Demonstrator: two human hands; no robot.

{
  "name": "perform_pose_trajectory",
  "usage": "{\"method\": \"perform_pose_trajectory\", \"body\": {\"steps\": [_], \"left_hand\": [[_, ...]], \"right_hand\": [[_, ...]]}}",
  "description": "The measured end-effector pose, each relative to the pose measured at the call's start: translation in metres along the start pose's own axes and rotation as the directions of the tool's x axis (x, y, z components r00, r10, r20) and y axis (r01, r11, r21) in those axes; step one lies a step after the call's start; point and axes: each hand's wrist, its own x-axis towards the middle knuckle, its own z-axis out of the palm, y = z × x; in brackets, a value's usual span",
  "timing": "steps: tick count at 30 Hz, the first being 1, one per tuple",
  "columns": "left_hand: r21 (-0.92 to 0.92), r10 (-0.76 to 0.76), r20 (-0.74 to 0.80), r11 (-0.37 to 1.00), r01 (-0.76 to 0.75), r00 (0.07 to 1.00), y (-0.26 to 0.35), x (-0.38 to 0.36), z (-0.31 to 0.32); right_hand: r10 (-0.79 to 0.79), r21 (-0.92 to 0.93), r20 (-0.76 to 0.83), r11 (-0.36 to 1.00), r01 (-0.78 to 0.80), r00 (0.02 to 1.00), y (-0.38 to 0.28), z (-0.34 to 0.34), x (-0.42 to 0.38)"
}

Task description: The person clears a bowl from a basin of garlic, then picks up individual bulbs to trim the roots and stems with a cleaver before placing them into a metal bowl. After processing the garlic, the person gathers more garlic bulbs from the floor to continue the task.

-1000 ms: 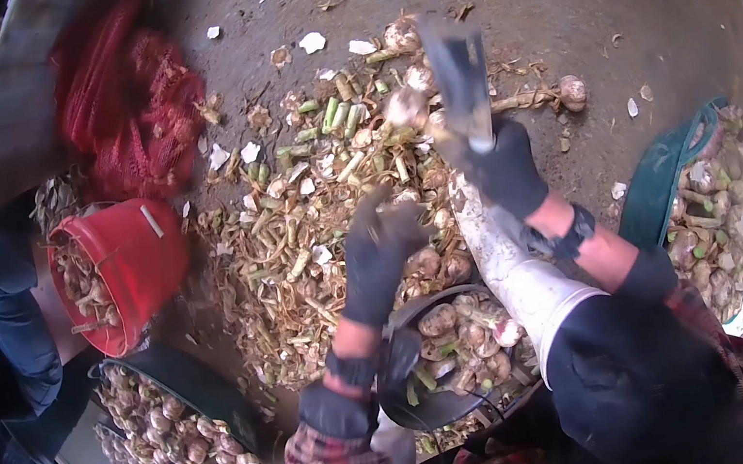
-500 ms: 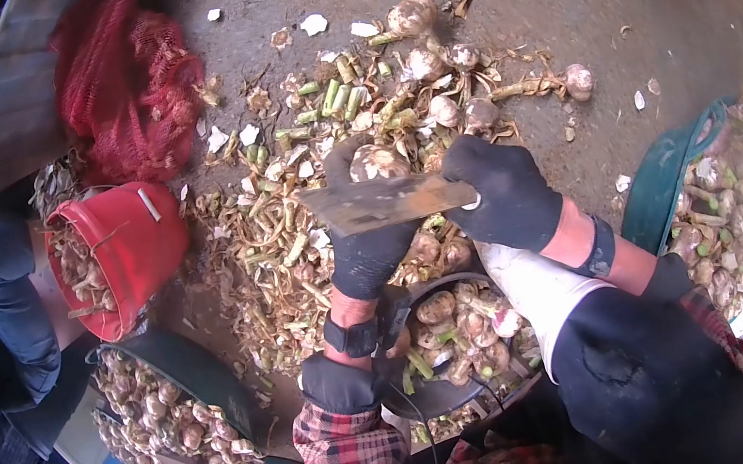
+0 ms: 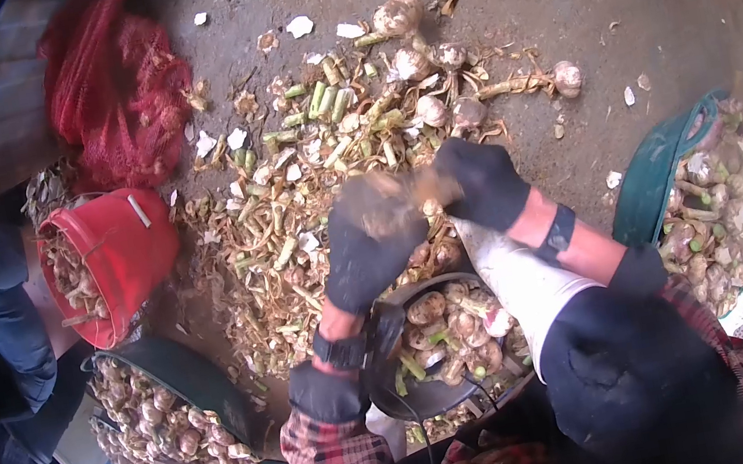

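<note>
Both of my hands wear dark gloves and meet above the heap of trimmings. My left hand (image 3: 368, 242) is closed round a garlic bulb (image 3: 380, 203), which is blurred by motion. Close on its right, my right hand (image 3: 487, 185) is closed on a brownish blade (image 3: 433, 186), also blurred and seen nearly end-on, touching or very near the bulb. Below them a dark bowl (image 3: 430, 403) holds several garlic bulbs with short green stems.
Cut stems and husks (image 3: 279, 238) litter the floor, with loose bulbs (image 3: 398, 17) beyond. A red bucket (image 3: 138, 256) and red net (image 3: 120, 107) lie left; garlic-filled green tubs (image 3: 195, 379) (image 3: 658, 184) flank both sides. Another person's knee (image 3: 3, 294) is far left.
The blade, earlier broad side up across my left hand, has turned and is now blurred beside the bulb. My right hand has shifted slightly left, and the whole view has moved a little.
</note>
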Motion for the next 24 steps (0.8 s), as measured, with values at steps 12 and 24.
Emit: {"method": "perform_pose_trajectory", "body": {"steps": [12, 24], "left_hand": [[-0.394, 0.048, -0.412, 0.891, -0.225, 0.91, 0.037, 0.002, 0.009], [-0.013, -0.1, 0.687, 0.989, 0.15, 0.72, 0.023, -0.043, -0.009]], "right_hand": [[0.487, 0.261, -0.064, 0.851, -0.456, 0.871, -0.039, -0.002, 0.009], [0.352, -0.213, -0.294, 0.882, -0.42, 0.889, 0.021, 0.009, -0.019]]}}
